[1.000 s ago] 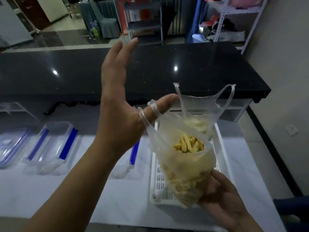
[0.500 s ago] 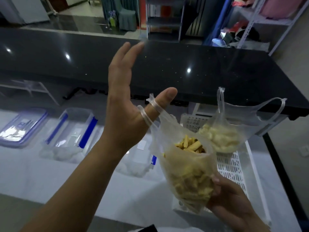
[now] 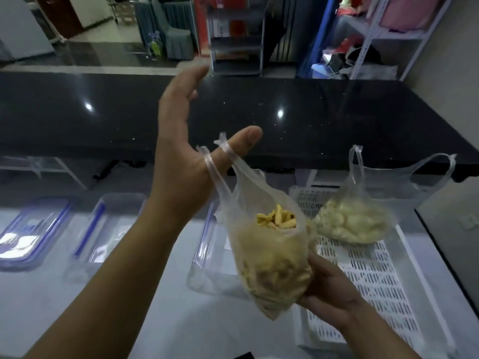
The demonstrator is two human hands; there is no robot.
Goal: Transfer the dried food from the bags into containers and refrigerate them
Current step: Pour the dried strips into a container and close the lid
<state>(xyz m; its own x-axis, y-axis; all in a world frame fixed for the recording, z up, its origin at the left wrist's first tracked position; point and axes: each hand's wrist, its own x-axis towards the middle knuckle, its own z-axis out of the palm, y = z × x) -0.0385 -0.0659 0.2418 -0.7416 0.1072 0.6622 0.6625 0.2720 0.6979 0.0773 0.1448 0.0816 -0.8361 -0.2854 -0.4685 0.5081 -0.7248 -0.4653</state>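
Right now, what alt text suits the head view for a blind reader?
A left hand, fingers straight, carries a bag of yellow dried strips by handles looped over its thumb; the right hand cups the bag's bottom. A second bag of pale food sits in a white tray.

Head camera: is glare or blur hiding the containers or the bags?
Head view: two light spots glare on the black counter; the lid at far left is washed out and soft; fingertips of the left hand smear; the yellow-food bag reads sharp.

No text can be read anywhere tbh; anything printed on the clear plastic container with blue clips (image 3: pixel 108 229) is too blurred.
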